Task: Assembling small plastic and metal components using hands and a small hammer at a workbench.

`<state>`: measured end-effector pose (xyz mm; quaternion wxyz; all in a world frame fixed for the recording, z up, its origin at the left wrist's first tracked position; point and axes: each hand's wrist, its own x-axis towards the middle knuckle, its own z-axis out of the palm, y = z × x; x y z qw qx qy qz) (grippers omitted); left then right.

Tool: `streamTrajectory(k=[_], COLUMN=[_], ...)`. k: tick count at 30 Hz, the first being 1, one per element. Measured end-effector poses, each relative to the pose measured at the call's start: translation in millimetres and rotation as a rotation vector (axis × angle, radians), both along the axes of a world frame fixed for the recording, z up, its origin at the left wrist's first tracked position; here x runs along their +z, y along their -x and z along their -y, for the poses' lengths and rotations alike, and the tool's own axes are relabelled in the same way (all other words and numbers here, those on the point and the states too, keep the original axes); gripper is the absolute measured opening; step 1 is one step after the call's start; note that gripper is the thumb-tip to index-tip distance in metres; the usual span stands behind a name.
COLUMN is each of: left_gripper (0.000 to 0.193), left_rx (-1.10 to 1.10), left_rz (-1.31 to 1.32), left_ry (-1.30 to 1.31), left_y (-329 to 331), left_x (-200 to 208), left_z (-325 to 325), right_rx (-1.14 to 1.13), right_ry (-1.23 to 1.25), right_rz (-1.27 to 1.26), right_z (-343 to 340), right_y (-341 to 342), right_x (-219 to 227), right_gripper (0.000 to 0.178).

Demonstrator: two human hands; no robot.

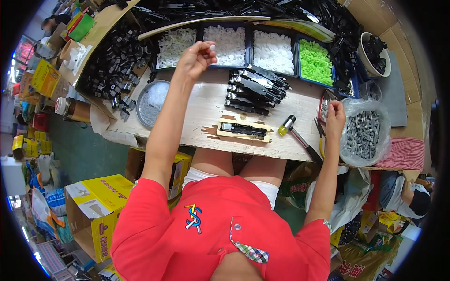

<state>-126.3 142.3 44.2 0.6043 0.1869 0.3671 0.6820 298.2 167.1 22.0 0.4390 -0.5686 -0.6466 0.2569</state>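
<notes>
My left hand point(197, 59) is raised in front of the bins, fingers pinched on a small white round plastic piece point(213, 48). My right hand point(335, 118) is at the bench's right side, beside a small red-rimmed tray point(320, 107). Its fingertips are pressed together, and whatever they hold is too small to make out. Between my arms, near the front edge, lies a pale wooden fixture point(266, 138) with a black long part point(246, 129) set in it. Behind it a stack of black long plastic parts point(255, 91) rests on the bench.
Bins along the back hold translucent pieces point(176, 47), white pieces point(273, 51) and green pieces point(315, 62). A hammer point(300, 139) and yellow-handled pliers point(321, 140) lie by my right hand. A round dish point(152, 103) stands left; a bag of grey metal parts point(363, 136) sits right.
</notes>
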Motion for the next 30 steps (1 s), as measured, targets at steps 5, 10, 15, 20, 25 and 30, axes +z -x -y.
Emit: streamTrajectory(k=[5,10,15,20,25,30], left_gripper=[0.018,0.018,0.020,0.018,0.016,0.016], left_rx=[-0.222,-0.310,-0.280,-0.265,-0.230,-0.207], left_rz=[0.280,0.421,0.396,0.305,0.243,0.065], left_ry=[-0.052,0.022,0.048,0.061,0.036,-0.029], left_y=[-81.2,-119.7,-123.9,-125.9,-129.8,-127.7], left_x=[5.3,-7.3,-9.0,-4.4,-1.0,-1.7], left_z=[72.3,110.2,124.4,130.9,136.7,145.9], right_rx=[0.330,0.602,0.594,0.592,0.596,0.769], right_ry=[0.146,0.063,-0.004,-0.240,-0.313,0.063], right_rz=[-0.509,-0.494,-0.464,-0.260,-0.193,-0.335], right_z=[73.0,97.9,103.0,106.7,107.3,104.5], right_y=[89.3,144.2,153.4,156.1,158.3,156.9], right_x=[39.7,37.3,27.0,30.0,33.0,34.0], right_gripper=[0.007,0.005,0.006,0.009,0.008,0.007])
